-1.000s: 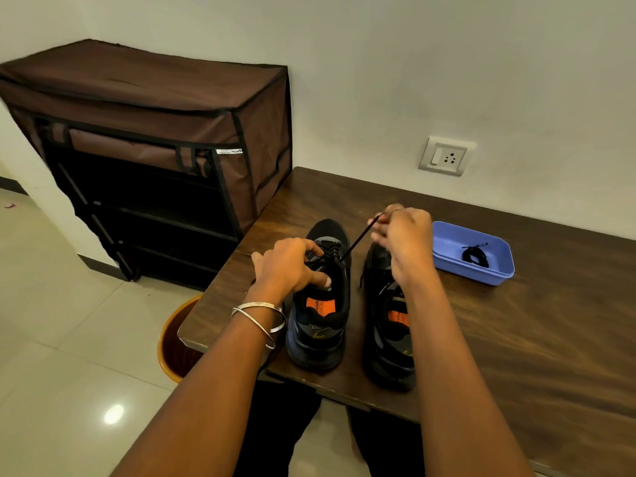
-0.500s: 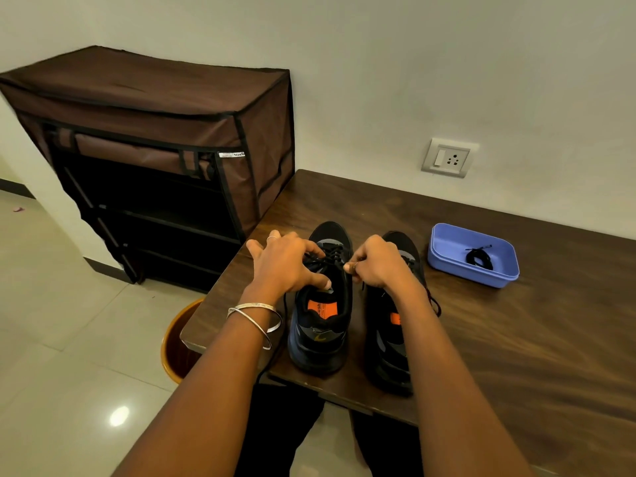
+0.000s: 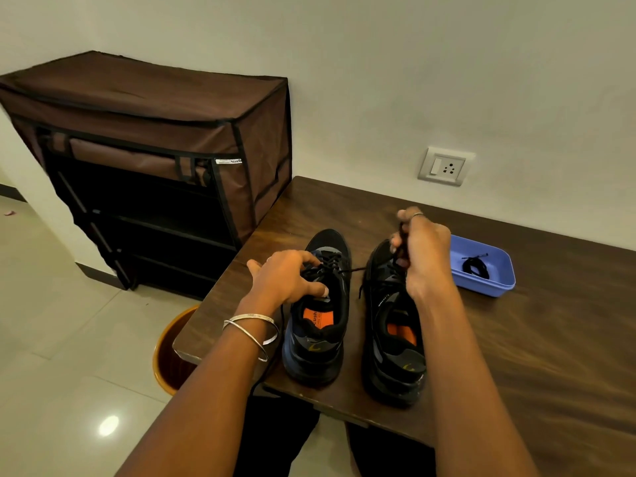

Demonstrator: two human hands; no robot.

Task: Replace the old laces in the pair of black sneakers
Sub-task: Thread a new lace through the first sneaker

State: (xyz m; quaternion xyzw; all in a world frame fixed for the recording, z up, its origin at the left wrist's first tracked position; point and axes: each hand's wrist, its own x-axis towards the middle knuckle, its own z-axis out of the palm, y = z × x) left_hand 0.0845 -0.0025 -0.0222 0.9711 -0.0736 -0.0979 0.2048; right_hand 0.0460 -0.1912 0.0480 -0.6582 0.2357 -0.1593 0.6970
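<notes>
Two black sneakers with orange insoles stand side by side on the dark wooden table (image 3: pixel 537 356), toes toward the wall. My left hand (image 3: pixel 285 277) grips the tongue and lacing of the left sneaker (image 3: pixel 318 339), thumb on its collar. My right hand (image 3: pixel 421 256) hovers over the right sneaker (image 3: pixel 392 342) and pinches a black lace (image 3: pixel 358 269), which runs taut from the left sneaker's eyelets up into its fingers. A coiled black lace (image 3: pixel 475 266) lies in a blue tray (image 3: pixel 495 287) to the right.
A brown fabric shoe rack (image 3: pixel 165 160) stands left of the table against the wall. An orange bucket (image 3: pixel 165 352) sits on the tiled floor under the table's left corner. A wall socket (image 3: pixel 445 166) is above the table's back edge.
My right hand has drawn the lace out from the left sneaker, moving right and up over the right sneaker. My left hand has stayed on the left sneaker.
</notes>
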